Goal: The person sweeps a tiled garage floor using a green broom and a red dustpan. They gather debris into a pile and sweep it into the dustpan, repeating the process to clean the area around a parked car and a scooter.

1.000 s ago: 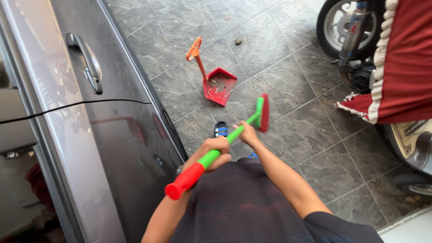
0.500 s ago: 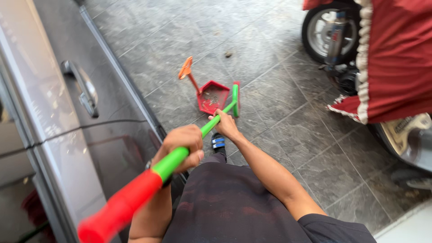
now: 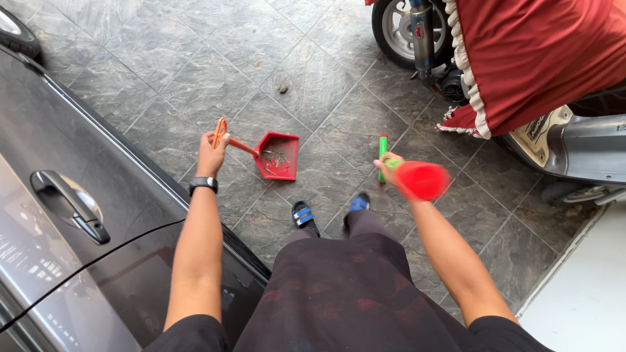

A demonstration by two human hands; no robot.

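L hand (image 3: 212, 155) grips plastic dustpan (image 3: 277, 155) handle; R hand (image 3: 390, 164) fisted on broom (image 3: 407, 175).

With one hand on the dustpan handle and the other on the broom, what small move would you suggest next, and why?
Probably lift the red dustpan level: the left hand grips its orange handle, debris lies inside, and the right hand holds the broom aside.

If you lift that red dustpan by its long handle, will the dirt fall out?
Probably not, if it stays level: the dustpan has raised walls around the debris. It looks like stiff, light plastic, so the left hand on the orange handle could likely lift it easily. Tipped forward, the dirt may slide out the open front.
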